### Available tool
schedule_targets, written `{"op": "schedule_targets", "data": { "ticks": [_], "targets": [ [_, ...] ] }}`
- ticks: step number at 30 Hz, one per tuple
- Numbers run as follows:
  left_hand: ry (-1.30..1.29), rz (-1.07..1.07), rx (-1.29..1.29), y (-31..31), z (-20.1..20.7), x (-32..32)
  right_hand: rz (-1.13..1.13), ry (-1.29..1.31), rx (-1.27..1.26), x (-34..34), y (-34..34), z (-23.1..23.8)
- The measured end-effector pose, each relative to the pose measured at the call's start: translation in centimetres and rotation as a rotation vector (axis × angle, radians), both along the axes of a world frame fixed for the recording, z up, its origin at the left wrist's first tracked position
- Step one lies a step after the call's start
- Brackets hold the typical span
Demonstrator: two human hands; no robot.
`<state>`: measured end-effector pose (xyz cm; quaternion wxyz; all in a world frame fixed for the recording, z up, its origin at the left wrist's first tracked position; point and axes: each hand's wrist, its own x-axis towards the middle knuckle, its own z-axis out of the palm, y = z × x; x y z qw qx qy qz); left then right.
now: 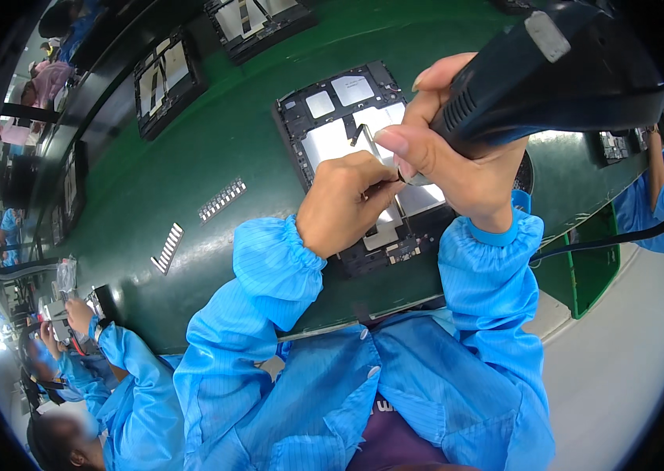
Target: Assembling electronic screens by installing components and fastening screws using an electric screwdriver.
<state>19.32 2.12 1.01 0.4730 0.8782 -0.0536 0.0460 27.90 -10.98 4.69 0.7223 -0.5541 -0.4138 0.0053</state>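
An opened tablet-like device, dark-framed with silvery plates inside, lies on the green bench in front of me. My left hand rests over its middle, fingers pinched together on something too small to make out. A short black ribbon cable sticks up just beyond those fingers. My right hand is wrapped round a bulky black handheld tool with vent slots, held above the device's right side. Its thumb and fingertips come close to my left fingertips. The tool's working end is hidden by my hands.
Two strips of small parts, one dark and one pale, lie left of the device. Similar opened devices stand along the far side. A green bin sits below the right edge. Co-workers in blue sleeves sit at both sides.
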Motion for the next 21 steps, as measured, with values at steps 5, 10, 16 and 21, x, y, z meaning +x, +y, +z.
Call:
{"op": "schedule_targets", "data": {
  "ticks": [5,10,16,21],
  "targets": [
    [0.007,0.011,-0.014,-0.12,-0.28,0.11,-0.013,0.025,0.004,0.03,-0.20,-0.07],
    [0.025,-0.023,0.007,-0.01,0.06,0.32,-0.018,0.009,-0.007,0.30,-0.32,-0.23],
    [0.048,-0.021,-0.034,-0.12,-0.04,0.61,-0.016,0.044,0.021,0.52,-0.42,-0.39],
    [0.025,-0.050,-0.049,0.10,0.11,0.60,-0.018,-0.011,0.022,0.57,-0.35,-0.56]
  ]
}}
